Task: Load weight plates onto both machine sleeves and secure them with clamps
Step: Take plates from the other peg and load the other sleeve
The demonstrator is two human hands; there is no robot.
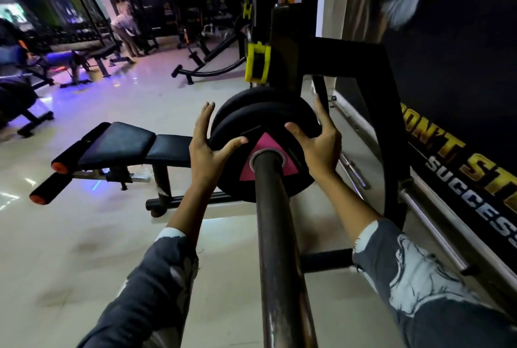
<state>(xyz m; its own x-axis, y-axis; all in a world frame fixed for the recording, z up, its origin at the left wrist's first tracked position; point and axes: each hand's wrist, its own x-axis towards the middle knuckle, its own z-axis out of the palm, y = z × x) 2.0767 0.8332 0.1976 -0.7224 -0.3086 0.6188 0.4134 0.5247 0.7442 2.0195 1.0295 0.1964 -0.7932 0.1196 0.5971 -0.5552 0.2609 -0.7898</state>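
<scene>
**Plates being seated on the sleeve**

Weight plates (260,124), two black discs, are threaded on the machine sleeve (275,224), whose long axis runs from the camera away toward the frame. The left hand (208,149) and right hand (319,140) are spread open and pressed against the near plate's rim from either side, thumbs on its face. Loading appears under way; next, the plates likely need pushing fully home, then a clamp fitted. No clamp is seen on this sleeve.
</scene>
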